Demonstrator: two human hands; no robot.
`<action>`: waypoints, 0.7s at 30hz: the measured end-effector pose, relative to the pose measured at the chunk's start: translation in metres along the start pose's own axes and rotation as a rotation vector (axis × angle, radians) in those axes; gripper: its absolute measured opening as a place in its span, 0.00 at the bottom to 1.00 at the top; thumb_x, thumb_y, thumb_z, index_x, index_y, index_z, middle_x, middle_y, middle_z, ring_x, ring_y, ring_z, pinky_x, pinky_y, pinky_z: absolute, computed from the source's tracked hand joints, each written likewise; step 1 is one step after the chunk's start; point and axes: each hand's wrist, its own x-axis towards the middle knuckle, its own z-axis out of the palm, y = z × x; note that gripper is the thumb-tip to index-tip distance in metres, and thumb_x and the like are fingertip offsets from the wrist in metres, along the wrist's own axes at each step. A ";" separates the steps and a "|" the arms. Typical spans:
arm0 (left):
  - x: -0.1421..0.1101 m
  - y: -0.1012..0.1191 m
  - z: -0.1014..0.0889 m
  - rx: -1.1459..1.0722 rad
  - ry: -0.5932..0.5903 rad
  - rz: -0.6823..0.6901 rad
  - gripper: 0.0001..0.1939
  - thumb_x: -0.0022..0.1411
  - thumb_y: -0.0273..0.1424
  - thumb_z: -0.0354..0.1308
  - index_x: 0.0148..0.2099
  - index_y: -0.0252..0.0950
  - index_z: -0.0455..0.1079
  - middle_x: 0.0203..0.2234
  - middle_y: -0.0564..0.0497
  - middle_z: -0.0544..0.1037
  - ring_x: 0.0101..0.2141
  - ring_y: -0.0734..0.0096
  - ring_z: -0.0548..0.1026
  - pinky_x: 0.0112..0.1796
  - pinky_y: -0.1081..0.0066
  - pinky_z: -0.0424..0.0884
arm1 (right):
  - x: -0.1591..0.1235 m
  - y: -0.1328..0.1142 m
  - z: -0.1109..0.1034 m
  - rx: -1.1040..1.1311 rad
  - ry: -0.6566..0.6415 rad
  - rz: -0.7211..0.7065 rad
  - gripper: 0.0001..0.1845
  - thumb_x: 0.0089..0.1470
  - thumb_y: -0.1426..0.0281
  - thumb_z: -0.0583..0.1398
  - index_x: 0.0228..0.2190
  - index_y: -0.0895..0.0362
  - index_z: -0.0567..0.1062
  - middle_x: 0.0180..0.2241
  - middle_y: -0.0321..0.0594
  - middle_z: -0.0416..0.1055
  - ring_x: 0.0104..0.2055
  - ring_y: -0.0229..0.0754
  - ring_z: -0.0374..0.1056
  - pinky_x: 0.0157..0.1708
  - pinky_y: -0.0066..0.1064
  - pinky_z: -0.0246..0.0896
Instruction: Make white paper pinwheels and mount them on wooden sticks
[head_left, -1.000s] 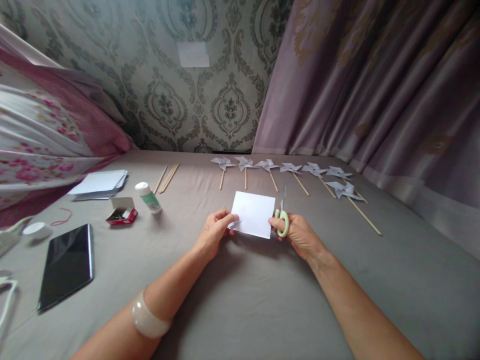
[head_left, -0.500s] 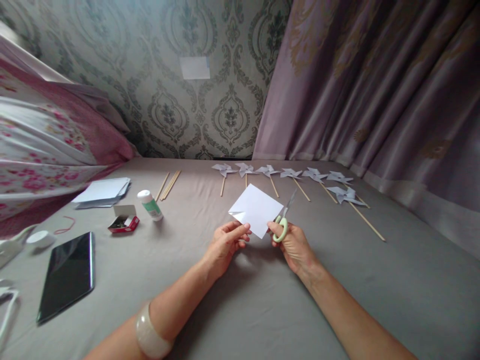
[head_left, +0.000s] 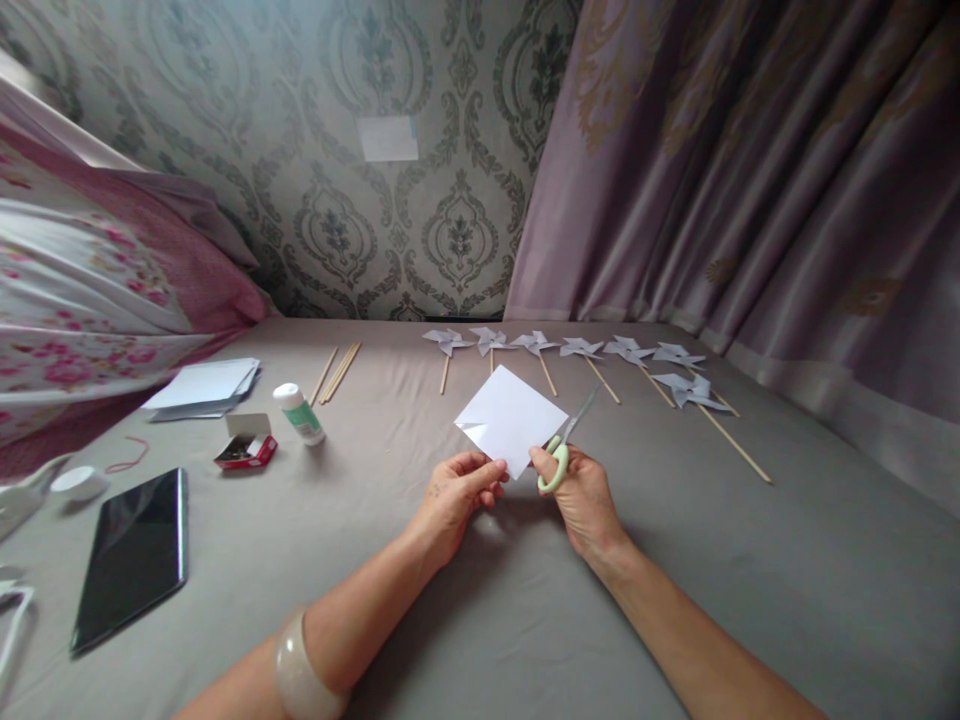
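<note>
A white square of paper (head_left: 511, 418) is held up in front of me, one corner pointing toward me and a slit showing near its left corner. My left hand (head_left: 466, 495) pinches it close to the near corner, thumb on top. In my right hand (head_left: 585, 490) are scissors (head_left: 559, 464) with pale green handles, my thumb through one loop. Their blades point up and away, beside the paper's right corner. My right thumb lies at the sheet's lower right edge; whether it grips the paper too, I cannot tell.
Several paper pinwheels (head_left: 581, 347) on sticks lie at the back right. Leftward are loose wooden sticks (head_left: 341, 373), a glue bottle (head_left: 300, 414), a red box (head_left: 246, 447) of small pins or tacks, a paper stack (head_left: 202, 388) and a black tablet (head_left: 131, 560).
My left hand has slid a little along the paper toward its near corner. My right hand and the scissors have shifted slightly, while the paper stays almost in place.
</note>
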 end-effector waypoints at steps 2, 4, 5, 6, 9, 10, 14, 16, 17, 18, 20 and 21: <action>0.000 0.000 0.000 -0.002 0.005 0.001 0.16 0.40 0.35 0.72 0.25 0.30 0.72 0.22 0.49 0.75 0.20 0.82 0.68 0.22 0.81 0.62 | -0.001 -0.002 0.001 -0.011 -0.009 0.004 0.20 0.36 0.55 0.67 0.18 0.58 0.68 0.16 0.29 0.60 0.20 0.31 0.52 0.21 0.26 0.49; 0.001 -0.001 -0.001 -0.008 0.016 0.009 0.16 0.40 0.35 0.72 0.25 0.30 0.72 0.22 0.49 0.75 0.20 0.82 0.68 0.21 0.81 0.62 | -0.001 -0.005 0.002 -0.034 -0.023 0.023 0.22 0.34 0.54 0.67 0.19 0.58 0.68 0.17 0.29 0.60 0.20 0.31 0.52 0.21 0.26 0.49; 0.002 -0.001 -0.002 -0.009 0.026 0.016 0.16 0.40 0.35 0.72 0.25 0.30 0.72 0.22 0.50 0.75 0.20 0.82 0.68 0.21 0.81 0.62 | -0.001 -0.007 0.002 -0.058 -0.036 0.039 0.22 0.34 0.53 0.68 0.20 0.58 0.70 0.17 0.29 0.61 0.20 0.32 0.53 0.20 0.26 0.49; 0.003 -0.001 -0.003 -0.007 0.039 0.022 0.15 0.40 0.35 0.72 0.25 0.30 0.72 0.22 0.50 0.75 0.20 0.83 0.68 0.21 0.82 0.61 | -0.001 -0.009 0.001 -0.094 -0.058 0.053 0.23 0.33 0.52 0.68 0.21 0.59 0.71 0.17 0.30 0.62 0.20 0.32 0.53 0.20 0.26 0.49; 0.007 0.000 -0.007 0.010 0.087 0.053 0.15 0.40 0.35 0.72 0.25 0.30 0.73 0.21 0.50 0.75 0.19 0.83 0.67 0.20 0.82 0.60 | 0.000 -0.016 -0.003 -0.239 -0.154 0.073 0.24 0.33 0.51 0.68 0.23 0.60 0.75 0.20 0.35 0.68 0.21 0.34 0.57 0.20 0.27 0.51; 0.008 0.001 -0.009 0.017 0.103 0.070 0.15 0.41 0.35 0.71 0.25 0.30 0.73 0.21 0.50 0.75 0.19 0.83 0.66 0.20 0.82 0.60 | 0.001 -0.017 -0.005 -0.280 -0.183 0.070 0.25 0.33 0.51 0.67 0.23 0.61 0.76 0.21 0.37 0.70 0.22 0.35 0.59 0.21 0.28 0.53; 0.013 0.008 -0.016 0.013 0.162 0.125 0.14 0.41 0.35 0.71 0.26 0.30 0.73 0.22 0.50 0.75 0.21 0.82 0.67 0.21 0.81 0.61 | 0.004 -0.013 -0.012 -0.409 -0.231 0.017 0.24 0.38 0.52 0.66 0.28 0.62 0.79 0.25 0.41 0.74 0.28 0.40 0.66 0.29 0.30 0.60; 0.014 0.012 -0.019 -0.001 0.176 0.146 0.14 0.41 0.35 0.71 0.26 0.30 0.73 0.23 0.50 0.75 0.22 0.81 0.68 0.21 0.81 0.61 | 0.004 -0.009 -0.014 -0.518 -0.256 -0.011 0.24 0.40 0.53 0.65 0.29 0.62 0.80 0.24 0.40 0.73 0.28 0.40 0.66 0.29 0.29 0.59; 0.014 0.014 -0.019 -0.007 0.179 0.161 0.14 0.41 0.35 0.71 0.26 0.30 0.73 0.23 0.50 0.75 0.22 0.81 0.68 0.21 0.81 0.61 | 0.004 -0.007 -0.014 -0.574 -0.274 -0.018 0.23 0.41 0.53 0.64 0.29 0.62 0.80 0.23 0.39 0.72 0.27 0.39 0.64 0.28 0.29 0.58; 0.014 0.016 -0.020 -0.012 0.183 0.180 0.14 0.41 0.35 0.71 0.26 0.30 0.73 0.23 0.51 0.74 0.22 0.81 0.68 0.22 0.81 0.61 | 0.003 -0.007 -0.014 -0.617 -0.292 -0.025 0.23 0.42 0.53 0.64 0.28 0.62 0.79 0.22 0.38 0.70 0.26 0.38 0.63 0.27 0.28 0.57; 0.014 0.020 -0.019 -0.023 0.191 0.216 0.15 0.40 0.35 0.71 0.25 0.31 0.72 0.23 0.51 0.74 0.23 0.80 0.68 0.22 0.80 0.61 | 0.001 -0.008 -0.014 -0.661 -0.332 -0.041 0.21 0.44 0.54 0.63 0.26 0.62 0.78 0.20 0.36 0.67 0.24 0.36 0.59 0.25 0.27 0.54; 0.014 0.021 -0.018 -0.030 0.196 0.232 0.15 0.40 0.35 0.71 0.25 0.31 0.71 0.23 0.51 0.74 0.23 0.80 0.68 0.22 0.80 0.61 | -0.001 -0.010 -0.013 -0.671 -0.351 -0.049 0.20 0.45 0.55 0.63 0.25 0.61 0.77 0.20 0.34 0.65 0.23 0.34 0.57 0.24 0.26 0.51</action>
